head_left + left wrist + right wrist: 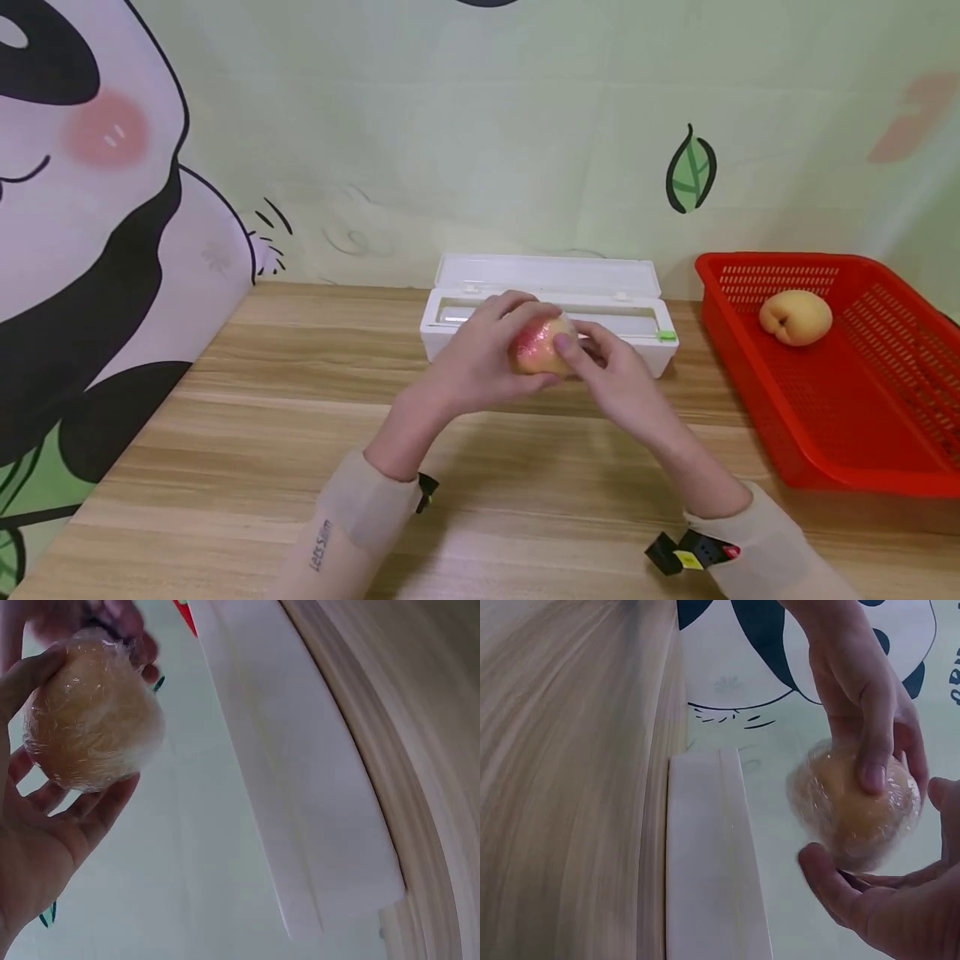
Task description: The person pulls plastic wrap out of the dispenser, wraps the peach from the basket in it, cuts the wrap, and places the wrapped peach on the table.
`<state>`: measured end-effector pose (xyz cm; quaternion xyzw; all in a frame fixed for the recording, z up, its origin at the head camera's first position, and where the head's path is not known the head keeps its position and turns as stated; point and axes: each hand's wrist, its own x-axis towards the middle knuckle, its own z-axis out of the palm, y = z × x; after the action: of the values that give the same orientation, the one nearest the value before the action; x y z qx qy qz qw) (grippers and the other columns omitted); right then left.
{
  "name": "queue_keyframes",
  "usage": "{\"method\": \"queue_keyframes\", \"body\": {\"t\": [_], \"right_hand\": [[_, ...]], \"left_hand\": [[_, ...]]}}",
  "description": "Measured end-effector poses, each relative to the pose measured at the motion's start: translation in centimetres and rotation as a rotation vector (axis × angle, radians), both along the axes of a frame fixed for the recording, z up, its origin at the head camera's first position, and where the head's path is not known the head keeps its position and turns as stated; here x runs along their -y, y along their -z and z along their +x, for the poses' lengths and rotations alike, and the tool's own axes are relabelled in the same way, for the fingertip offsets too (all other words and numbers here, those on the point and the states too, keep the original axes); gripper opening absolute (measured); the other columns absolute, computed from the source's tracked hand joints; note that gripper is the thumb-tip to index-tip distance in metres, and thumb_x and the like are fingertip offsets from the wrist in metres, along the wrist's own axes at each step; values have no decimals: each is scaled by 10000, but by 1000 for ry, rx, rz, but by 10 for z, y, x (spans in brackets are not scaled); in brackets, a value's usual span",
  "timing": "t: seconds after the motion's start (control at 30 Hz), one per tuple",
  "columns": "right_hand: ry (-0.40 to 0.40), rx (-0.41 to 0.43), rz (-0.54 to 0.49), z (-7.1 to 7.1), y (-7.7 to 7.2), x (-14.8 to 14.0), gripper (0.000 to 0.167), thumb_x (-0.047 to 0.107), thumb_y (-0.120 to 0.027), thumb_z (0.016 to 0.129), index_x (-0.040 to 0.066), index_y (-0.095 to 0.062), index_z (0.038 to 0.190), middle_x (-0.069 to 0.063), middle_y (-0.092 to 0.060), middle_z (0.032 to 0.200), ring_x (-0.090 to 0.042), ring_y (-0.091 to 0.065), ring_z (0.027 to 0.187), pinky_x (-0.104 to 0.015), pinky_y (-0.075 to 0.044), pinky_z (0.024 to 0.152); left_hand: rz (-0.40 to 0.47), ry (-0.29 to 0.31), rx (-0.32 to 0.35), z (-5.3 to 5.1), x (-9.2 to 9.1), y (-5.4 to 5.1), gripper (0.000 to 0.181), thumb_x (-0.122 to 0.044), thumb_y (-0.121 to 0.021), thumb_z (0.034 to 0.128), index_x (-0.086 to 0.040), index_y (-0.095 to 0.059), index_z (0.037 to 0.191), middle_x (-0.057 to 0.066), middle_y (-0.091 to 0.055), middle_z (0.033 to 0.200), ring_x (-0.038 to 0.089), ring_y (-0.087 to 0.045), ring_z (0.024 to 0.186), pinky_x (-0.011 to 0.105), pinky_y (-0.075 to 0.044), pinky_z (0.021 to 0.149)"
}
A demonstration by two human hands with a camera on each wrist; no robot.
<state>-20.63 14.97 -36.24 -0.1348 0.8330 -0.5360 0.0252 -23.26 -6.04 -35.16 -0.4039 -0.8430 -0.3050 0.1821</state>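
Observation:
A yellow-and-pink peach (542, 346), covered in shiny cling film, is held up above the table before me. My left hand (483, 354) grips it from the left, its fingers curved round the fruit. From the right, my right hand (618, 379) has its thumb against the wrapped peach, with the fingers bent behind it. Crinkled film catches the light on the peach (97, 712) in the left wrist view. Behind both hands stands a white cling film dispenser (660, 354) with its lid (547, 275) raised; the hands hide part of its front.
At the right stands a red plastic basket (862, 400) with perforated sides. One unwrapped peach (797, 318) lies inside it, towards the back. A wood-grain table (247, 417) carries everything, and a panda-printed backdrop (480, 167) rises along its far edge.

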Motion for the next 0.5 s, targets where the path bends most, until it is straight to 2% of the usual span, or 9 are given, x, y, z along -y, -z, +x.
{"method": "queue_keyframes", "body": {"t": [0.1,0.23,0.37,0.5], "right_hand": [[-55,44,-6,-1,2,-1,676,496,-471,1079,5,-380,1535,-225,-624,1336,-373,-659,1146,-535,-488,1013],[-73,57,64,-3,5,-4,687,497,-432,1090,-9,-343,1545,-251,-598,1352,-409,-643,1168,-539,-489,1010],[-62,-6,184,-5,5,-7,651,478,-482,1077,-11,-419,1503,-220,-610,1336,-371,-620,1192,-527,-500,998],[-41,-84,260,-8,7,-12,548,364,-570,1059,-43,-510,1421,-187,-638,1264,-341,-619,1157,-496,-514,983]], "left_hand": [[-15,-50,77,-3,10,-2,648,-254,-909,780,-113,-626,1346,36,-573,1242,184,-561,1087,326,-520,885],[-42,-114,162,-7,27,-6,627,-290,-893,800,-135,-622,1343,14,-574,1240,172,-564,1073,346,-525,887],[-35,-157,225,-12,48,-11,617,-266,-890,801,-121,-619,1336,31,-581,1248,206,-565,1066,372,-538,871],[-37,-227,301,-17,74,-14,615,-241,-883,810,-113,-606,1344,57,-561,1259,245,-555,1057,400,-547,855]]}}
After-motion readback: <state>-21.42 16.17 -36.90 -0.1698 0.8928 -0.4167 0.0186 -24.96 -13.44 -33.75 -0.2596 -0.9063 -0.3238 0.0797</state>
